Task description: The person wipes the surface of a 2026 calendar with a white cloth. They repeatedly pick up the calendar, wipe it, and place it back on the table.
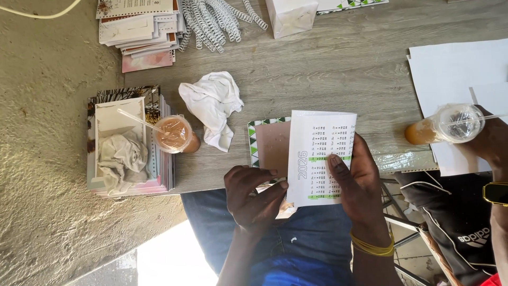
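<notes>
Pinching the white calendar sheet [321, 158] between them, left hand [254, 197] grips its lower-left edge, right hand [361, 182] its right.

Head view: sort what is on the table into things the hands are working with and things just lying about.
In hand:
white calendar sheet, held by left hand and right hand
green-patterned card stack beneath it

Lying about:
crumpled white cloth
cup with straw
wire binding coils
paper piles
another person's cup
</notes>
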